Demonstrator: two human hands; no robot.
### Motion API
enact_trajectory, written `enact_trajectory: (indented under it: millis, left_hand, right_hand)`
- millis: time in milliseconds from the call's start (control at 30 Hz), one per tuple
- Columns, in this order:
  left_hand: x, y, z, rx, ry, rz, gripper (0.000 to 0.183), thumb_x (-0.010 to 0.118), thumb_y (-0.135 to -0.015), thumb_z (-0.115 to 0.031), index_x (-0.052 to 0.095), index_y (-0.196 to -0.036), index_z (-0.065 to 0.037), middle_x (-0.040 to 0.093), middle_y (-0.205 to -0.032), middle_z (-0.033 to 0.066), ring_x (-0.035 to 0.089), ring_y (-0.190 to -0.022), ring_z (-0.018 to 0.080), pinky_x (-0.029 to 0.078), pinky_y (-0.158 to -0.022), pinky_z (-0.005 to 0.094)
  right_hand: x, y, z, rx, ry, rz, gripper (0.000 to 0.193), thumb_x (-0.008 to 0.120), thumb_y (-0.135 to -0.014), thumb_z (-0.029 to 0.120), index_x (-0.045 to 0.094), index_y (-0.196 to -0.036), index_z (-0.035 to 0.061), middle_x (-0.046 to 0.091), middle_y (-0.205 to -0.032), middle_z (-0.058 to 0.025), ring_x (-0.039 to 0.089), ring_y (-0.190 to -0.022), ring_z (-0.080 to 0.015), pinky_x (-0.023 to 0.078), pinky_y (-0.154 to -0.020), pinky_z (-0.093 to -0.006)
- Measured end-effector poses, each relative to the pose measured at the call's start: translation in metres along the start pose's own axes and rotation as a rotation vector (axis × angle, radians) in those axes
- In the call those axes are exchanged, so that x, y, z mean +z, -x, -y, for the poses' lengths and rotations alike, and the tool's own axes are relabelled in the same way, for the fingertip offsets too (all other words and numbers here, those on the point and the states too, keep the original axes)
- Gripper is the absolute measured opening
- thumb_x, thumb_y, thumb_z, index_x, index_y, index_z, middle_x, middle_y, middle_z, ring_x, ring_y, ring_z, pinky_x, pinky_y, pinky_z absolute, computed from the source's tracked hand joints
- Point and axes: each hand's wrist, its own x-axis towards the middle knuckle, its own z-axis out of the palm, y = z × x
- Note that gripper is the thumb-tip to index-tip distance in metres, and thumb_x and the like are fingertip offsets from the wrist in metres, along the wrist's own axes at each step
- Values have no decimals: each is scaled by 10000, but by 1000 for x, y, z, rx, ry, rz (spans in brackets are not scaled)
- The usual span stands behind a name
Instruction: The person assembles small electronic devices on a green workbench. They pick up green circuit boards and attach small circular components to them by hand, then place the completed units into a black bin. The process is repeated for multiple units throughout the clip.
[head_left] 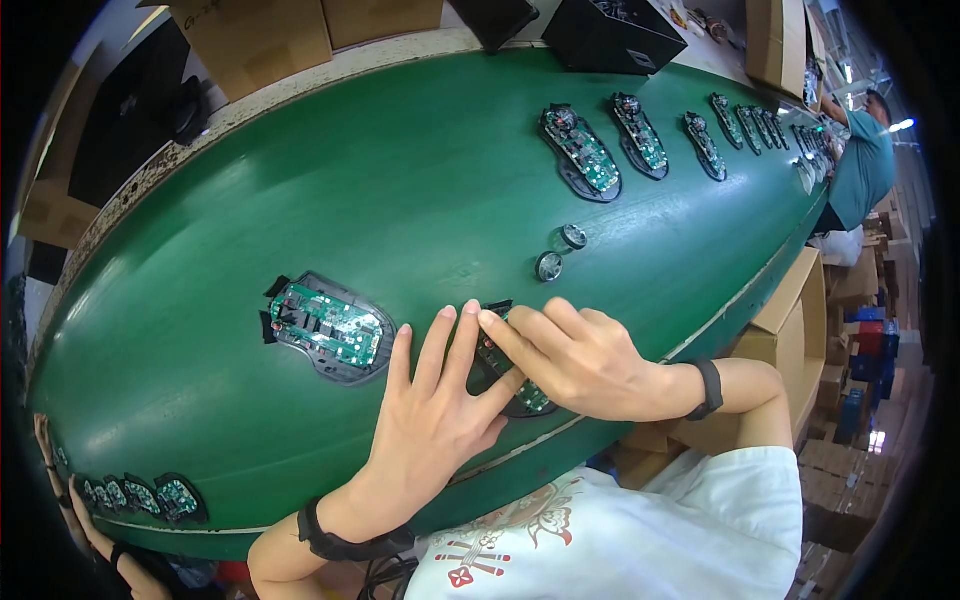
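Note:
A dark device housing with a green circuit board lies on the green work surface beneath both my hands, which cover most of it. My left hand is open, fingers spread, reaching over its left side. My right hand is closed, with its index finger pointing left to meet the left fingertips at the far end of the housing. Whatever its fingers may pinch is hidden. Left of my left hand rests another dark housing with an exposed circuit board. Two small round wheel-like parts sit beyond my right hand.
Several similar housings line the far right of the green surface. More board-fitted housings stand at lower left, near another person's hands. A black bin and cardboard boxes border the far edge. A co-worker is at right.

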Motion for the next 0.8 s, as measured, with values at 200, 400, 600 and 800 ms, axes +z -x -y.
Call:
enact_trajectory:
  millis: [200, 400, 600, 800]
  left_hand:
    - [-2, 1, 0, -16, -62, -4, 587, 781, -745, -265, 635, -1313, -289, 521, -1358, 210, 516, -1214, 330, 390, -1077, 621]
    - [-1, 12, -6, -20, -222, 52, 549, 610, -857, -150, 595, -1387, -293, 539, -1264, 220, 535, -1135, 326, 353, -1099, 649]
    - [0, 14, -2, -20, -191, 68, 601, 638, -846, -188, 571, -1420, -354, 522, -1268, 225, 540, -1128, 332, 361, -1089, 651]
    - [0, 14, 1, -7, -175, 66, 590, 650, -849, -199, 580, -1411, -366, 508, -1261, 220, 546, -1115, 341, 381, -1069, 655]
  right_hand:
    - [-13, 15, -9, 58, -178, -73, 445, 756, -647, 41, 740, -1091, 31, 663, -937, -36, 543, -656, -157, 452, -490, -267]
    - [-12, 41, -9, 289, -412, -61, 240, 819, -709, 68, 744, -937, 70, 643, -863, -10, 575, -696, -165, 472, -463, -292]
    - [1, 52, 4, 366, -535, -99, 181, 836, -741, 118, 733, -885, 79, 627, -831, -3, 564, -691, -154, 442, -454, -284]
    - [8, 51, 9, 373, -543, -80, 225, 854, -683, 71, 773, -892, 83, 656, -828, -12, 570, -679, -160, 450, -483, -283]
